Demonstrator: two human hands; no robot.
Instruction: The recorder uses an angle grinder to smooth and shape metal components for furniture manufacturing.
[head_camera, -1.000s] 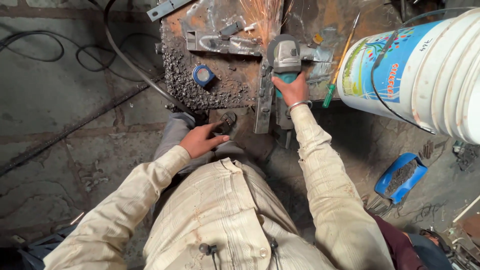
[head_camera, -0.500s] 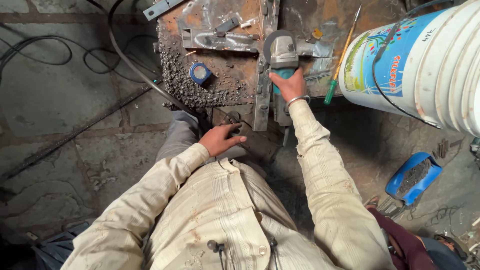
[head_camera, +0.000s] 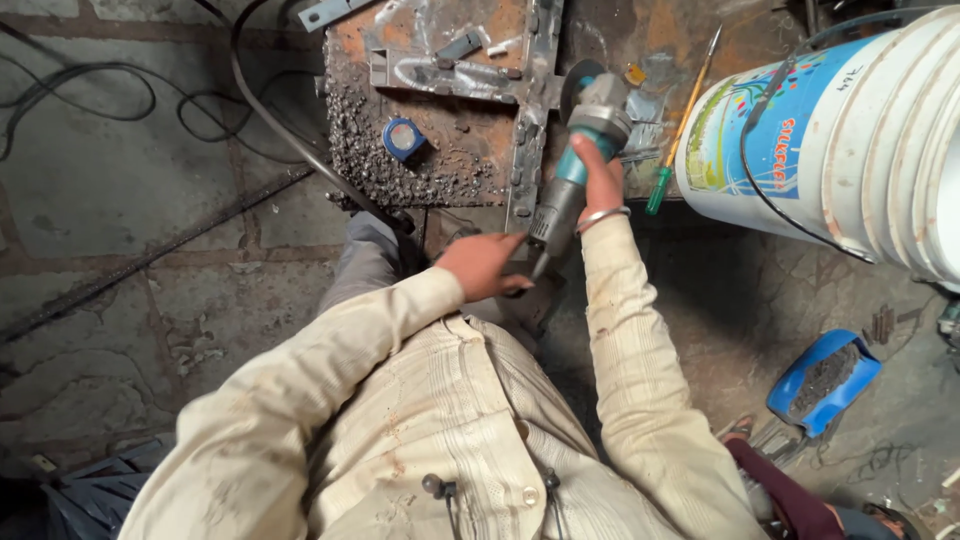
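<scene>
Grip of right hand (head_camera: 603, 185) wrapped tight on teal angle grinder (head_camera: 578, 160), disc over near right edge of rusty steel plate (head_camera: 440, 90). Left hand (head_camera: 482, 264) closed loosely at grinder's tail end. No sparks visible; grinding judged paused. Welded strip (head_camera: 525, 150) rough, slag uncleared. Blue tape measure (head_camera: 404, 138) on plate.

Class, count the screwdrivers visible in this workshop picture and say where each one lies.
1: a green-handled screwdriver lies on the rusty metal worktable, between the angle grinder and the white bucket. Others may be hidden.
</scene>
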